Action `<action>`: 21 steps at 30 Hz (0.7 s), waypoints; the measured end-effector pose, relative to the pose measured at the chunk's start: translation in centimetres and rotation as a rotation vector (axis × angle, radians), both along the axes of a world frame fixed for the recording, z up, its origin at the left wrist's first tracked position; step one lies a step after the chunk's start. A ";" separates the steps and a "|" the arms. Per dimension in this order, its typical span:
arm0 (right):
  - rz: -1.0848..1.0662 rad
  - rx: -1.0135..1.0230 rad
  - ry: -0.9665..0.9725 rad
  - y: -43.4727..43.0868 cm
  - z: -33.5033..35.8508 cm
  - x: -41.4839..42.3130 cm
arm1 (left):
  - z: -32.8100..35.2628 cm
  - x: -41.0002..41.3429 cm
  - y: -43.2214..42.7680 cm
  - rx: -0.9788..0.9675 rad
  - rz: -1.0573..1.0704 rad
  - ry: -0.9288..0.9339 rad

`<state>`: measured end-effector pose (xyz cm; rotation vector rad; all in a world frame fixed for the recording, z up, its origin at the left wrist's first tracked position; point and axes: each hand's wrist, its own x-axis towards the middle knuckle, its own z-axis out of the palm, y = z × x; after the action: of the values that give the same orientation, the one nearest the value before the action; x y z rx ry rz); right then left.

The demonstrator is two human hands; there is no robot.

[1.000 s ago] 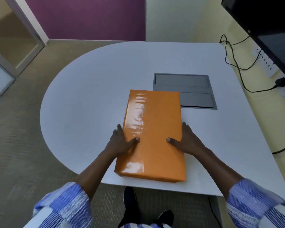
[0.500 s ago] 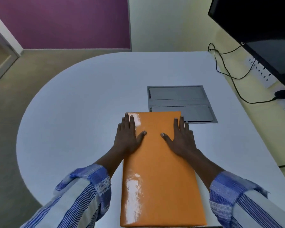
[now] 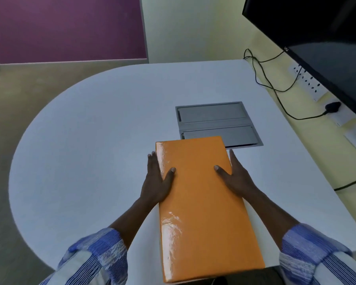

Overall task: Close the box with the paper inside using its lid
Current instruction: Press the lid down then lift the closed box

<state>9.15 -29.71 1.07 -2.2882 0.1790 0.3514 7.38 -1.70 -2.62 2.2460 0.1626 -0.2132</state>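
Observation:
An orange glossy box [image 3: 201, 202] lies lengthwise on the white table [image 3: 101, 130], its lid on top and its near end past the table's front edge. My left hand [image 3: 156, 179] clasps the box's left side, thumb on the lid and fingers down the edge. On the right side my right hand [image 3: 236, 177] holds it the same way, thumb on top. The paper inside is hidden.
A grey cable hatch [image 3: 216, 122] is set flush in the table just beyond the box. A black screen [image 3: 321, 44] hangs on the right wall above sockets [image 3: 308, 83] and black cables [image 3: 275, 87]. Carpet lies left of the rounded table edge.
Both hands have slid from flat on the lid out to the box's long sides, thumbs staying on top. The view has shifted a little.

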 end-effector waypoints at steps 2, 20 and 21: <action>-0.133 0.078 0.124 -0.8 -0.1 -2.0 | -0.3 -2.0 0.5 -0.201 0.130 0.125; -0.286 0.235 0.283 -5.0 1.0 -7.8 | -0.7 -8.5 -4.4 -0.996 0.204 0.487; -0.286 0.230 0.274 -6.0 1.4 -7.7 | -0.4 -8.4 -5.4 -0.993 0.199 0.486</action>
<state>1.40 -35.69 2.42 -1.9484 0.5690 0.5068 -1.05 -7.09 -3.04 1.1557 0.4283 -0.5832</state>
